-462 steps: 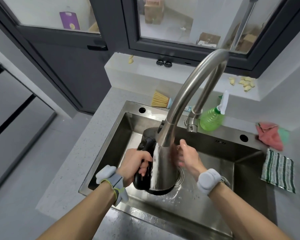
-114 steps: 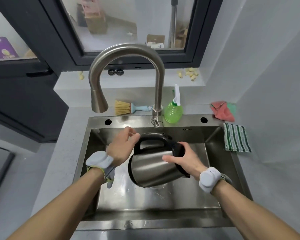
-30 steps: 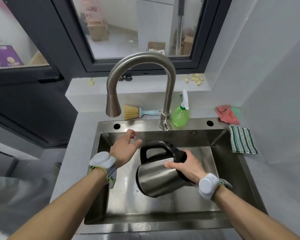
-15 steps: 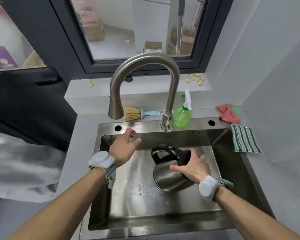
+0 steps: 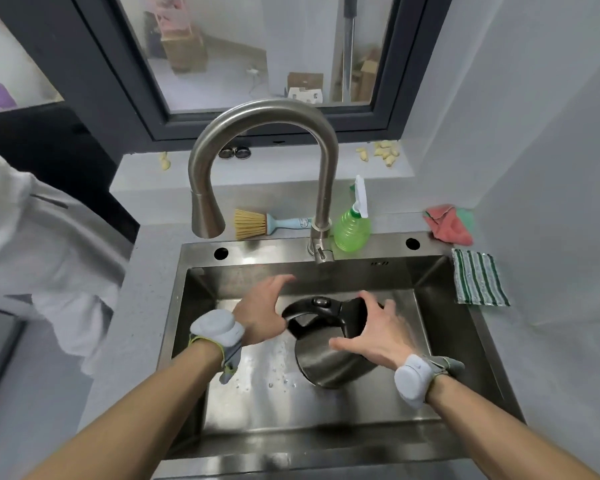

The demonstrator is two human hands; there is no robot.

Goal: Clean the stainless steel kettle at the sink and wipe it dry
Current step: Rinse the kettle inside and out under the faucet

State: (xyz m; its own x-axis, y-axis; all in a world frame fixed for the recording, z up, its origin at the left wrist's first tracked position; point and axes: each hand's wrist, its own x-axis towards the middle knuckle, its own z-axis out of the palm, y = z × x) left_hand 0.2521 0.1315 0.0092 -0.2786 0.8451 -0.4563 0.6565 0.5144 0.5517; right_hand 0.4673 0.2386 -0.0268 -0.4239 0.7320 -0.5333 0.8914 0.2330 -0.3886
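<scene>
Kettle [image 5: 329, 362] sits in the sink [image 5: 378, 407] basin, right of centre, black lid and handle facing up. Right hand [image 5: 378, 337] lies over its top and right shoulder, fingers spread and lightly curved on the steel; whether that grip is clamped or just resting I can't tell. Left hand [image 5: 260, 315] is just left of the handle, fingers apart, holding nothing, maybe brushing it.

Tap [image 5: 257, 161] isn't running and droplets lie on the basin floor, so rinsing looks done; I judge drying is next.

- Take the handle with the left hand for a firm hold. Wet steel is slippery.
- Free the right hand for the striped cloth [image 5: 478, 282] on the desk, right of the sink.
- Tip out leftover water first.
- Wipe top to bottom, base last.
</scene>
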